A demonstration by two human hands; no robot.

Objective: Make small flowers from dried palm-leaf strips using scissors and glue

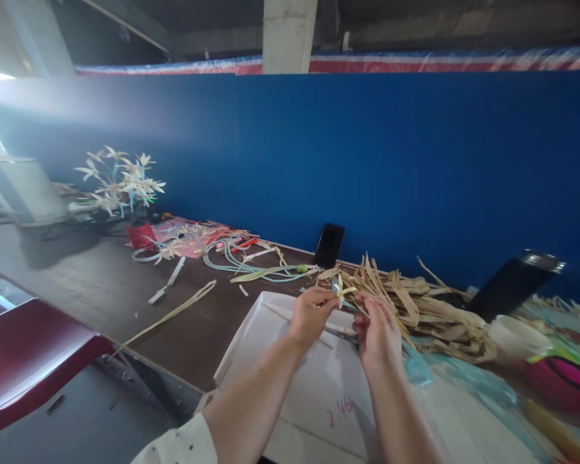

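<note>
Left hand: the left hand (pixel 312 316) is hovering over the far edge of the white tray (pixel 270 341), its grip pinching closed on the small pale straw flower (pixel 341 291).
Right hand: the right hand (pixel 377 328) is sitting just beside the left, its fingers curling closed on the flower's lower part, where a thin stem seems to be running; the exact hold is too small to make out.
Straw flower: it is being held between both hands, above the tray's far edge, just in front of the heap of dried leaf strips (pixel 415 303).
Tray: it is lying at the bench's (pixel 101 283) near edge.
Far edge: a black phone (pixel 329 245) is leaning against the blue wall (pixel 415 161).
Far left: a bunch of finished straw flowers (pixel 120 180) is standing there.
</note>
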